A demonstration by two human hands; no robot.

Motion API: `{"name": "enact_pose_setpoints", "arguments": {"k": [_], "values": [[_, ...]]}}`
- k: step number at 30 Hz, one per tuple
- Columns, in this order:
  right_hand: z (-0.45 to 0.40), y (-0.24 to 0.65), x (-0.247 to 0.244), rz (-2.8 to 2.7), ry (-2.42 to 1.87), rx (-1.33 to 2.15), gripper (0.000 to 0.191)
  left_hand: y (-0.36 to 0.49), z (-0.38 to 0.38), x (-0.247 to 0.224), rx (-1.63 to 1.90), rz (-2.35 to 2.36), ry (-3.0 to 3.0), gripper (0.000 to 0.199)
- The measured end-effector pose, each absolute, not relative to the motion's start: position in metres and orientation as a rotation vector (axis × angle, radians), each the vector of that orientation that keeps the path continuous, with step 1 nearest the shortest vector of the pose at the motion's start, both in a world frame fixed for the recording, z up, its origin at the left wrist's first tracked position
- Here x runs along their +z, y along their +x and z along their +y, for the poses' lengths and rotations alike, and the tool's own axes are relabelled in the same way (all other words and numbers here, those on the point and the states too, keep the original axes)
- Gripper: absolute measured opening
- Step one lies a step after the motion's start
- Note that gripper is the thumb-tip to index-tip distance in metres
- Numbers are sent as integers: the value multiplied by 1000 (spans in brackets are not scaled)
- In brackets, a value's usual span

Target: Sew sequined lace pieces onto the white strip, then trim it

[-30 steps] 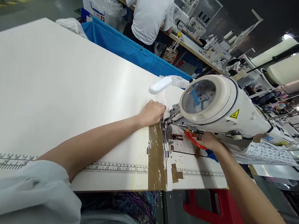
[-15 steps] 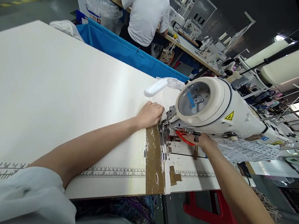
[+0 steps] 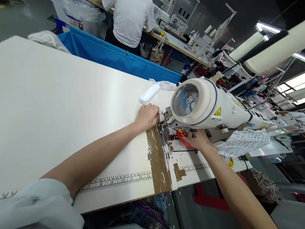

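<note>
My left hand (image 3: 147, 117) rests on the white table just left of the sewing machine's needle area, its fingers curled down and closed. Whatever lies under those fingertips is hidden. My right hand (image 3: 198, 139) is beneath the machine head (image 3: 193, 100), closed around red-handled scissors (image 3: 184, 140); the machine partly covers the fingers. Between the hands sits the metal presser foot area (image 3: 164, 125). A narrow white strip (image 3: 173, 177) runs from there toward the table's front edge, beside brown tape (image 3: 157, 157) stuck to the tabletop.
A white rounded object (image 3: 149, 93) stands behind my left hand. A blue cloth bin (image 3: 115, 56) borders the table's far side. Printed paper (image 3: 243, 142) hangs beneath the machine arm. A person in a white shirt (image 3: 130, 16) sits beyond, and a red stool (image 3: 209, 199) is below.
The camera view has turned, shifting the scene leftward. Both hands stay at the machine, the left still closed beside the foot and the right still on the red-handled scissors.
</note>
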State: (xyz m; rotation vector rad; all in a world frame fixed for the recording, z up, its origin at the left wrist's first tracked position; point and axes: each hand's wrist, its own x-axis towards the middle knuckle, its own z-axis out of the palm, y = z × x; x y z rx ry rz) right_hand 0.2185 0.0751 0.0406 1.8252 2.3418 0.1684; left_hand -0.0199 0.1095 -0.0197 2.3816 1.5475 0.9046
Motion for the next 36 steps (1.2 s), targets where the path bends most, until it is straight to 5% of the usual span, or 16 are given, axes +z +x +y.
{"name": "enact_pose_setpoints", "arguments": {"k": [8,15,21,29,36], "values": [[-113,210,32,2239,2275,6,26,-29,103,-18,897,1420,2501,11],[-218,197,-45,2396,2332,-2111,23,-36,23,11,684,1165,2703,17],[-206,183,-71,2241,1673,-2874,31,-47,-147,7,594,881,2809,17],[-223,184,-69,2189,1451,-2587,20,-6,-274,-13,750,1431,2402,15],[-242,191,-62,2688,1316,-1995,9,-12,-246,-6,795,1306,2347,29]]}}
